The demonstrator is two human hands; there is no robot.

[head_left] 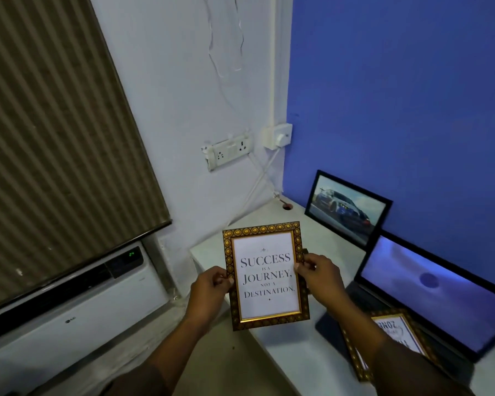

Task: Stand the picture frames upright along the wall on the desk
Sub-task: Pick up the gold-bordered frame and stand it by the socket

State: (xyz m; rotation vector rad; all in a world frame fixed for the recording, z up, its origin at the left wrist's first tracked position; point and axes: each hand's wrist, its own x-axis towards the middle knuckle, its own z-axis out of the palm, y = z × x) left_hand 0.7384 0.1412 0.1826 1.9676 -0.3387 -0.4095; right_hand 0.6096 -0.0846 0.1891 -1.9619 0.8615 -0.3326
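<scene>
Both hands are holding the gold-patterned quote frame (pixel 266 275) above the desk (pixel 292 352), left of the laptop (pixel 429 292): left hand (pixel 209 290) and right hand (pixel 317 274) pinching its side rails. It looks light, rigid, probably glass-fronted and fragile, so the edge grip suits it.

Blue wall (pixel 397 95) meets white wall (pixel 177 110); striped blind (pixel 55 124).

Second gold frame (pixel 395 342) lying on the laptop (pixel 429 284) is half covered by the right forearm, its print only partly legible. Fingers (pixel 306 265) of both hands go behind the held frame (pixel 266 275), grip at the back unseen. Laptop and desk (pixel 295 364) cut by right and bottom edges; AC display digits (pixel 131 254) too small to read.
</scene>
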